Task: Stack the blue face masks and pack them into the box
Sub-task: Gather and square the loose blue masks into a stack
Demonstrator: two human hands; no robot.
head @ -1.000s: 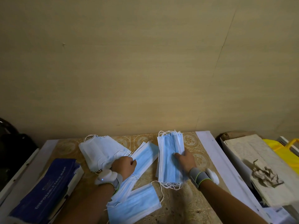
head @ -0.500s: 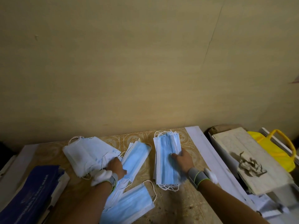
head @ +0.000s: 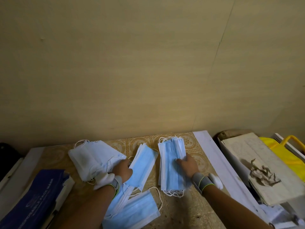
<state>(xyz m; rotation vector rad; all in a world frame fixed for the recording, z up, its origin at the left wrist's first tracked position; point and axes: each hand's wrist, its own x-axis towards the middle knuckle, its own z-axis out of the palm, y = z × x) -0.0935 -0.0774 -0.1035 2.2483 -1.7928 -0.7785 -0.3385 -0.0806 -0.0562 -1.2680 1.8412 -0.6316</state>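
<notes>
A neat stack of blue face masks [head: 170, 164] lies upright in the middle of the table, and my right hand [head: 188, 164] rests flat on its right side. My left hand [head: 123, 169] pinches the edge of a tilted blue mask [head: 143, 164] from a loose spread. More blue masks [head: 132, 210] lie fanned under my left forearm. A pile of masks with the white side up [head: 94, 157] sits to the left. The dark blue mask box [head: 38, 200] lies at the table's left front.
The patterned table [head: 179, 212] backs onto a beige wall. A white ledge [head: 214, 159] runs along its right edge. Beyond it lie a worn board with a brown scrap [head: 262, 172] and a yellow bag [head: 287, 151].
My left hand has shifted from the white pile's edge onto the tilted blue mask. The right hand stays on the stack. The view has swung slightly.
</notes>
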